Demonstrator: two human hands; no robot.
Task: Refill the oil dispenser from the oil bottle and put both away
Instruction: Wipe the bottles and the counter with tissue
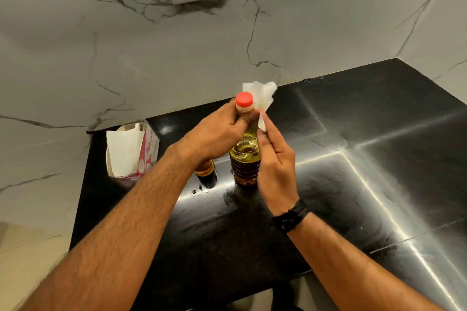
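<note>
I'm wearing a black band (290, 218) on my right wrist, well back from the fingers. Both my forearms are showing bare and hairy, with no sleeves in sight.

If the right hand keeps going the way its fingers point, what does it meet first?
The right hand points up and away, holding a white tissue beside the neck of the red-capped clear plastic oil bottle. Past the tissue it would likely reach the grey-veined marble wall; depth is unclear.

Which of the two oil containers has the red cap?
The taller oil bottle, gripped at its neck by the left hand. The shorter dispenser beside it sits mostly hidden under that wrist.
</note>
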